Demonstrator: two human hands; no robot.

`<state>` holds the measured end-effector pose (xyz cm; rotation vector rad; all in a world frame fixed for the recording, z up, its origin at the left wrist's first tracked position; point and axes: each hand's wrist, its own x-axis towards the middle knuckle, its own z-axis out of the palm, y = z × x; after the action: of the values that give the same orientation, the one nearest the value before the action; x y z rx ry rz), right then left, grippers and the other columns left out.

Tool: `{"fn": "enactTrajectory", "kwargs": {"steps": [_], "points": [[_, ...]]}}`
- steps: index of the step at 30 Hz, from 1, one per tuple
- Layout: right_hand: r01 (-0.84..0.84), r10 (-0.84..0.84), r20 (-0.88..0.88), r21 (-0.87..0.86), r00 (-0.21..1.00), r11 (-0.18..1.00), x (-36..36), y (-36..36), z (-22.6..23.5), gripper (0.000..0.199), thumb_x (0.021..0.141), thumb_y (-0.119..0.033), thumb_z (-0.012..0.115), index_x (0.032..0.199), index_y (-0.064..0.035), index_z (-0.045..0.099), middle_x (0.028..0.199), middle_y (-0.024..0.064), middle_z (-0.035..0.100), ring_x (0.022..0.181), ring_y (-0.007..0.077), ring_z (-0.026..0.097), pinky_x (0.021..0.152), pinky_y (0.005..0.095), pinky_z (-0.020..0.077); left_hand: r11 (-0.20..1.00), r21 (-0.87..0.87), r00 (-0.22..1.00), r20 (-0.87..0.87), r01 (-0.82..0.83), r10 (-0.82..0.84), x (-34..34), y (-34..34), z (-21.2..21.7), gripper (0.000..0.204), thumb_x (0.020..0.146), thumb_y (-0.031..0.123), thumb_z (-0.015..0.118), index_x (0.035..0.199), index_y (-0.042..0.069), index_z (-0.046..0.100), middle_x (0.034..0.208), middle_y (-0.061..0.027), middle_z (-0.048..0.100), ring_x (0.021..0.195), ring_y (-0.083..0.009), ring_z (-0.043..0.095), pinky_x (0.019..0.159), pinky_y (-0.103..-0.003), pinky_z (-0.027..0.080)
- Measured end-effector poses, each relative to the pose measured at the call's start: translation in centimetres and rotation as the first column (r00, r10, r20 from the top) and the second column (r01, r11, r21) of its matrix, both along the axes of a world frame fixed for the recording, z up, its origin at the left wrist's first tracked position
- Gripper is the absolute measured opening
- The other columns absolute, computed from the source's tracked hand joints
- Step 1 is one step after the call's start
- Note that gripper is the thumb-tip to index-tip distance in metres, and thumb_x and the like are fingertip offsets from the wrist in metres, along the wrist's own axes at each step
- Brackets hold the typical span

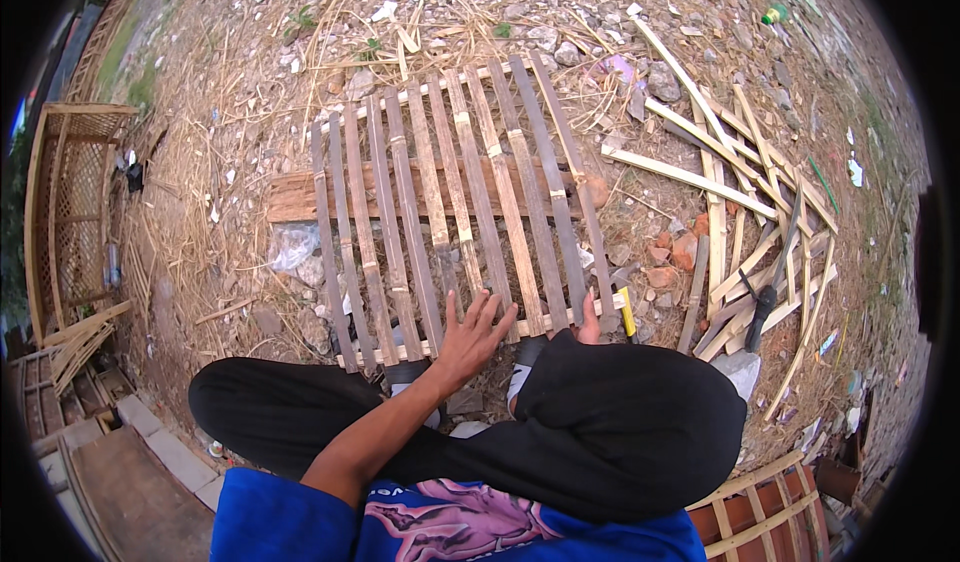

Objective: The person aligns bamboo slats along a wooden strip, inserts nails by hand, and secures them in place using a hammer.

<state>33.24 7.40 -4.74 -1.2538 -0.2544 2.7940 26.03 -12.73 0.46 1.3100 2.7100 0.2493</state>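
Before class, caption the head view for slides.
Bare left hand and right hand at near edge of a brown, slatted bamboo panel.

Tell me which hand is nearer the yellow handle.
Right: the right hand sits just left of the yellow handle; the left hand is farther left, over the slats.

A flat slatted panel (465,232) is formed by about a dozen narrow strips (519,162), set side by side with gaps between them. They are crossed by a pale far batten (403,97) and a pale near batten (567,316). The strips are coloured grey-brown to tan (lighter bands are shown at some joints). The panel is laid out over stony, straw-strewn ground (240,142), with a weathered plank (293,197) seen beneath its middle
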Motion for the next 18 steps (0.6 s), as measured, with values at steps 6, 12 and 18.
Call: {"fn": "enactTrajectory", "kwargs": {"steps": [6,12,18], "points": [[-0.041,0.040,-0.013,-0.090,0.999,0.995,1.0,-0.4,0.3,0.057,0.097,-0.039,0.055,0.137,-0.0016,0.041,0.123,0.0254,0.058,0.113,0.0382,0.060,0.099,0.0522,0.0497,0.998,-0.058,1.000,0.003,0.030,-0.030,-0.1,-0.1,1.8,0.067,0.079,0.009,0.062,0.142,0.024,0.046,0.149,-0.0069,0.035,0.138,-0.0325,0.032,0.107,-0.075,0.017],[-0.054,0.054,-0.004,-0.071,0.999,0.996,1.9,0.3,3.4,0.059,0.096,-0.033,0.056,0.139,0.0030,0.036,0.130,0.0262,0.054,0.117,0.0378,0.058,0.105,0.0507,0.0454,0.992,-0.108,0.997,0.060,0.062,-0.056,0.5,-0.2,4.3,0.064,0.082,0.009,0.061,0.141,0.030,0.047,0.152,-0.0051,0.033,0.141,-0.0333,0.029,0.105,-0.078,0.015],[-0.212,0.189,-0.099,-0.365,0.977,0.906,2.3,1.4,4.8,0.066,0.096,-0.031,0.054,0.144,0.0063,0.029,0.135,0.0262,0.050,0.127,0.0375,0.051,0.110,0.0504,0.0396,0.997,-0.072,0.997,0.066,0.041,-0.037,1.1,-0.8,5.5,0.062,0.083,0.011,0.060,0.139,0.034,0.048,0.153,-0.0034,0.032,0.142,-0.0318,0.026,0.104,-0.080,0.013]]}}
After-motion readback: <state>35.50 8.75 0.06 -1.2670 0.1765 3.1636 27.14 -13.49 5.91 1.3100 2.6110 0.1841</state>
